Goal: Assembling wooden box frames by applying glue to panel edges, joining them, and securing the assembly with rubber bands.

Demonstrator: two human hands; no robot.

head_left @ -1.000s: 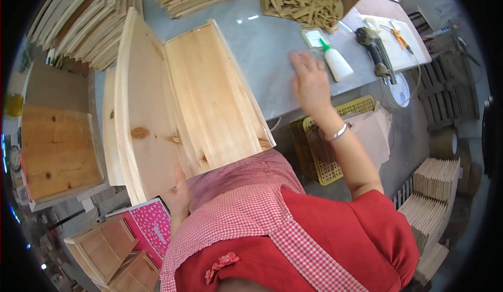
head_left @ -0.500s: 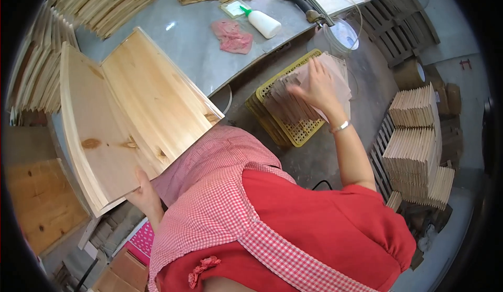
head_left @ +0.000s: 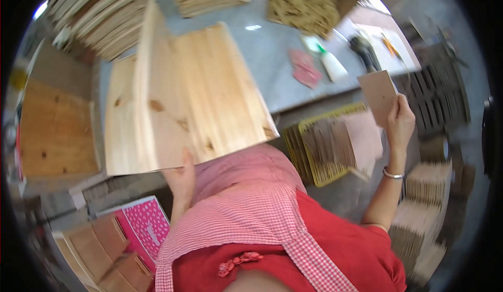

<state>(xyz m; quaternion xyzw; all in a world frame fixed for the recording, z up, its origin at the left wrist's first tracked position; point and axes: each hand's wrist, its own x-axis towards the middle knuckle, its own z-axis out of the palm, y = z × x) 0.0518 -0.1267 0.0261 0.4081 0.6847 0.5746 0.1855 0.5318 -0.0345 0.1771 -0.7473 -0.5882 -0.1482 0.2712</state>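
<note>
Head view: the wooden piece, boards meeting at an angle and looking already joined, sits at the near edge of the tabletop, over the lap; can't tell if it rests there. Left hand grips its near edge, thumb up on the board, fingers mostly hidden underneath. Right hand is closed on the lower edge of a thin brown panel, held up well apart from the wooden piece, so those two aren't together yet. More thin panels stand in the yellow basket, unused as far as seen; how much remains overall, can't tell. Glue bottle stays on the tabletop beside the pink cloth. Versus half a second ago: right hand was spread over the basket, no panel visibly held; now it's raised with one. Left hand keeps its grip; view has swung.
</note>
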